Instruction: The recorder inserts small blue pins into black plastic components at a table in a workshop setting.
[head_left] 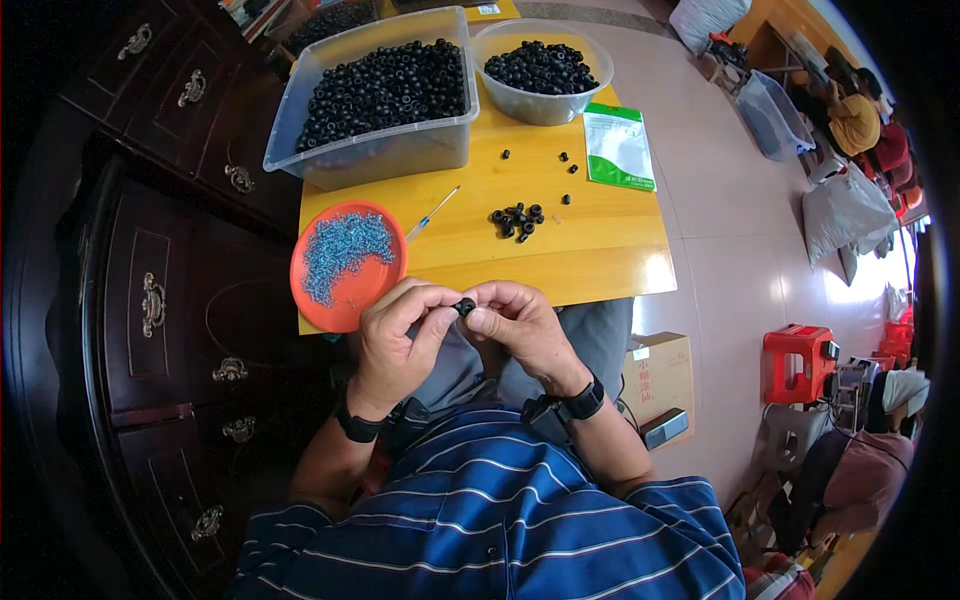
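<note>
My left hand (398,335) and my right hand (528,330) meet over my lap at the table's near edge. Between their fingertips they pinch a small black ring-shaped part (464,307), partly covered by the fingers. Just beyond my left hand is an orange plate (382,282) holding a heap of tiny blue-silver pieces (345,248), too small to name. A slim tool with a blue section (432,214) lies against the plate's right side. Farther out, a loose cluster of black ring-shaped parts (517,220) rests on the yellow table (450,262).
A large clear bin (390,150) and a round clear tub (545,107), both full of black parts, stand at the back. A green-and-white packet (618,148) lies at the right edge. Dark drawers (155,310) flank the left; a cardboard box (662,375) sits on the floor.
</note>
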